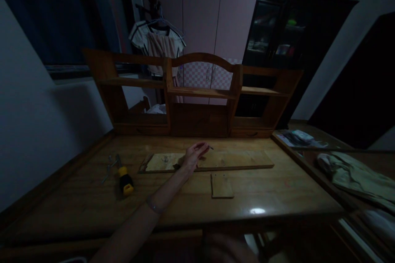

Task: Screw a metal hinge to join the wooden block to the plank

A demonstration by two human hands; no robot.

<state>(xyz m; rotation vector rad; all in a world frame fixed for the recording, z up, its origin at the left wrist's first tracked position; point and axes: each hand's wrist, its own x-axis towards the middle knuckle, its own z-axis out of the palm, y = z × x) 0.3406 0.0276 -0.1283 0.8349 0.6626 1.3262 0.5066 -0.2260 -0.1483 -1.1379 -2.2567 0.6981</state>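
Note:
My left hand (195,155) reaches over the long wooden board (240,159), thumb and fingers closed in a pinch. From its fingertips sticks out a small dark screw-like piece (211,147). Low at the bottom edge, my right hand (230,250) is dim and smeared, so its fingers cannot be read. Just in front of the long board lies a small square wooden board (222,185) with small holes near its far edge. Left of both boards is a yellow and black screwdriver (125,181), its shaft pointing away from me.
Thin metal pieces (107,171) lie beside the screwdriver. A wooden shelf unit (200,93) stands along the back of the wooden desk (182,201). Folded cloth (354,176) and papers (300,136) are off to the right. The room is dim.

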